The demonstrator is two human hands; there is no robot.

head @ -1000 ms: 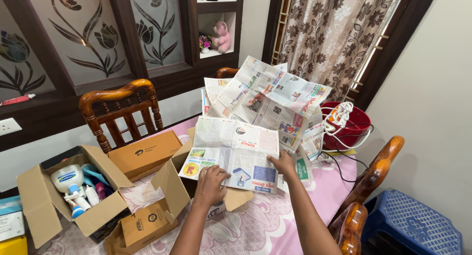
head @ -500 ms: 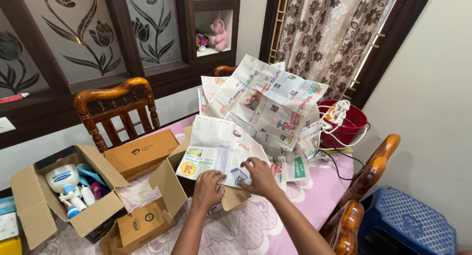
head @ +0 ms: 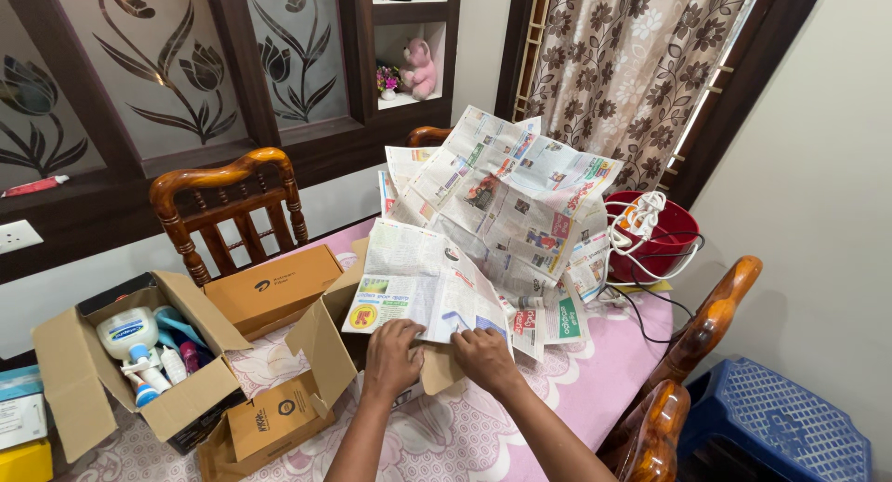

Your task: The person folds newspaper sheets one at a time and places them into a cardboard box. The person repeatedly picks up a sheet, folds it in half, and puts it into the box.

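Left hand (head: 395, 352): palm down, fingers curled, pressing and pinching the near edge of a folded newspaper sheet (head: 418, 282). Right hand (head: 483, 354): just beside the left, fingers bent, gripping the same edge at its right corner. Both forearms enter from the bottom of the frame.

Sheet: thin, creased newsprint, lying over the open top of a brown cardboard box (head: 325, 352), flaps splayed. Behind it, a loose heap of newspapers (head: 506, 189), crumpled and tented.

Surface (head: 576, 380): covered in pink floral cloth. To the left, a second open carton (head: 79, 380) holds plastic bottles (head: 130, 338). Right rear: red bucket (head: 664, 245) with a coiled white cable (head: 636, 217).

Room: carved glossy wooden chairs (head: 228, 198), frosted floral glass panels, patterned curtain (head: 623, 64), blue plastic stool (head: 785, 426).
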